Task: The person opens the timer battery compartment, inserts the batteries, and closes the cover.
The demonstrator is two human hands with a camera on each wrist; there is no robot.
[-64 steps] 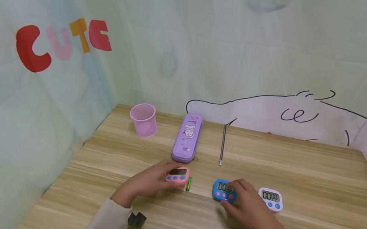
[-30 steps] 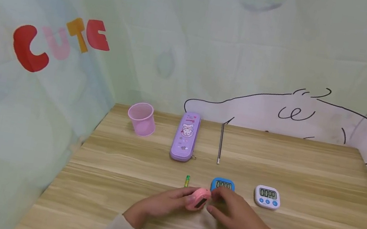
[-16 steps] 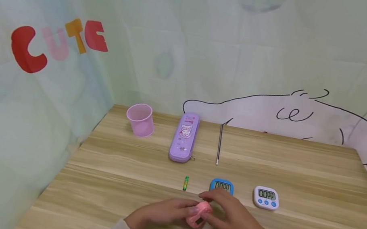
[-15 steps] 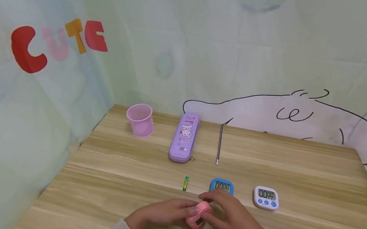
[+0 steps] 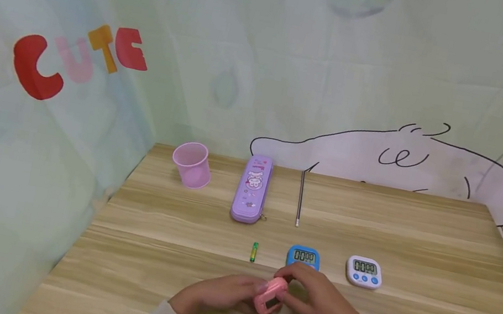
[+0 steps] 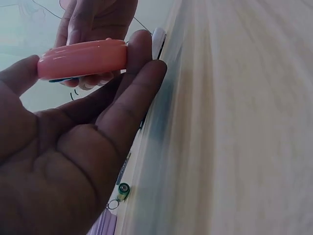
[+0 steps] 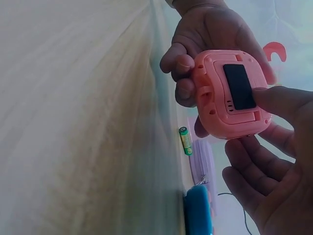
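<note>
A pink digital timer [image 5: 269, 296] is held up between both hands, tilted, just above the table. My left hand [image 5: 228, 290] grips it by the edges, thumb on one side and fingers on the other. In the right wrist view the timer's back [image 7: 220, 83] faces the camera, with a dark rectangle on it. The thumb of my right hand [image 5: 323, 304] presses beside that rectangle, and its fingers lie at the timer's lower edge. Beyond the hands lies a small green battery [image 5: 254, 252]. Behind the right hand is a blue timer [image 5: 304, 254], its lower part covered.
A white timer [image 5: 364, 272] lies right of the blue one. Farther back are a pink cup [image 5: 195, 172], a purple zip pencil case [image 5: 250, 193] and a dark pencil [image 5: 300, 199]. A printed cloth [image 5: 229, 52] hangs behind the wooden table [image 5: 419, 237].
The left hand has brought the pink timer from beside the battery toward the near middle and turned it. The right hand has left the blue timer and now holds the pink one too.
</note>
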